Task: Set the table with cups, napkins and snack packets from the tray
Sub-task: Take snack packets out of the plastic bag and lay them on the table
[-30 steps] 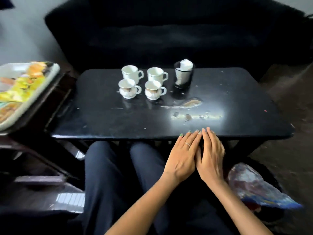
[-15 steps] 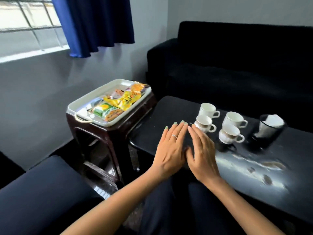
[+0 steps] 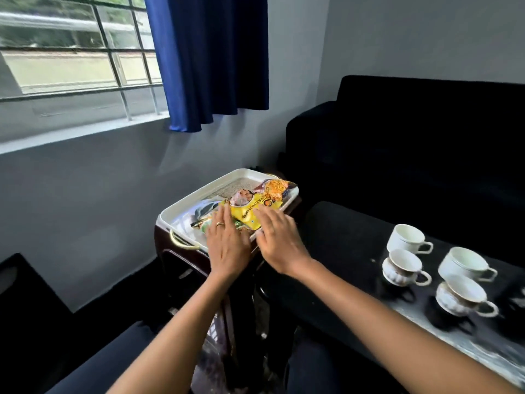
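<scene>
a: where were the hands at that moment?

b: both were stretched out over the white tray (image 3: 181,207) on the small side stand (image 3: 181,268); the left hand (image 3: 227,243) lay with straight fingers on the near end of the snack packets (image 3: 250,207); the right hand (image 3: 277,237) rested just beside it, fingers loosely spread on the yellow packet's near right edge; neither had closed round anything that i could see.

a: and how did the packets lie from them?

b: straight ahead of the fingertips; the pile's long axis ran from the near left of the tray up to its far right corner, roughly in line with the forearms; the far end of the top packet jutted slightly over the tray's rim; the left hand covered the near end, while the right was nearer the side facing the tabletop (image 3: 341,240).

a: so which one would carry?

b: my guess was the right, since the dark tabletop stood off to that side; the lift would need a pinch on the near edge, then a sweep rightwards; how many packets were stacked i could not tell.

a: the rest of the setting?

b: four cups (image 3: 406,265) stood grouped on the tabletop, well apart from the tray; napkins were not clear at the blurred right edge.
</scene>
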